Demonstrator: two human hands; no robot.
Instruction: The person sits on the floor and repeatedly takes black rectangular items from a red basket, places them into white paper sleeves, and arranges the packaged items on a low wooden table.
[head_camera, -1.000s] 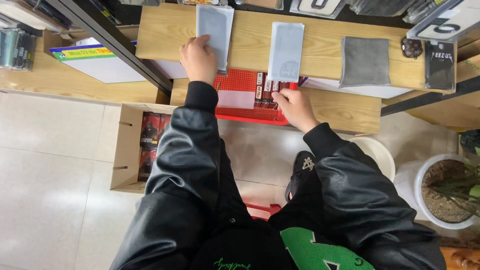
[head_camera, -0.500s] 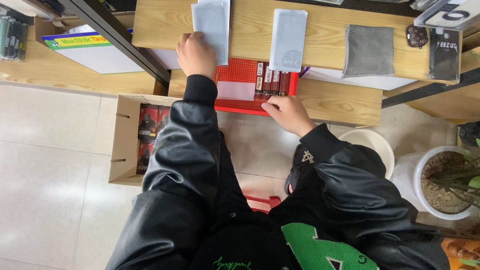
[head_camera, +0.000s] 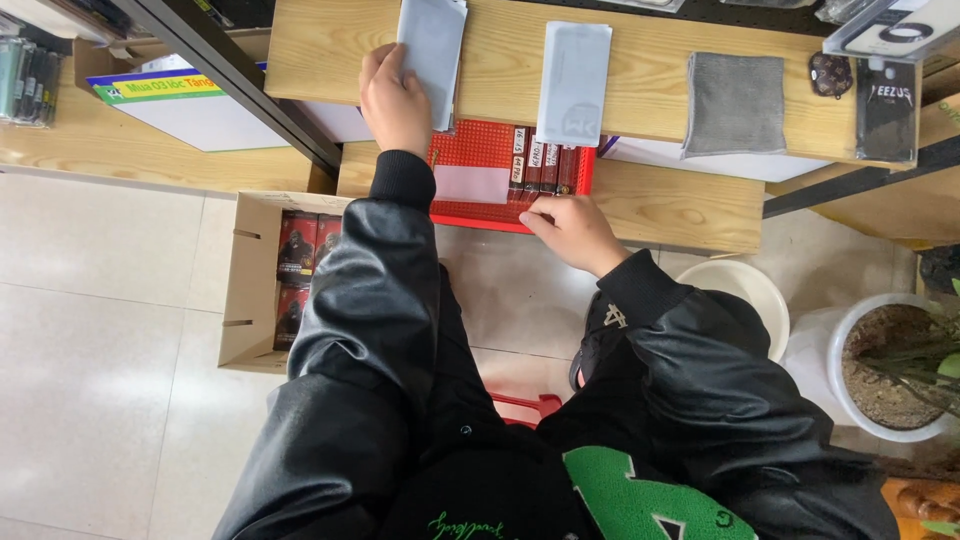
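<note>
Seated at a wooden shelf, a person rests the right hand, fingers curled together, on the near rim of a red perforated plastic basket, just short of its row of upright slim boxes. Farther off, the left hand presses flat on a pale grey flat packet, steadying it on the top board.

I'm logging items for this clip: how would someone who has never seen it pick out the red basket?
Start at the upper wooden shelf across the top. Just under its front edge, on the lower shelf, sits the red basket, between the left hand and right hand. It is the only perforated bright red tray there, holding a row of small dark boxes standing on edge.
</note>
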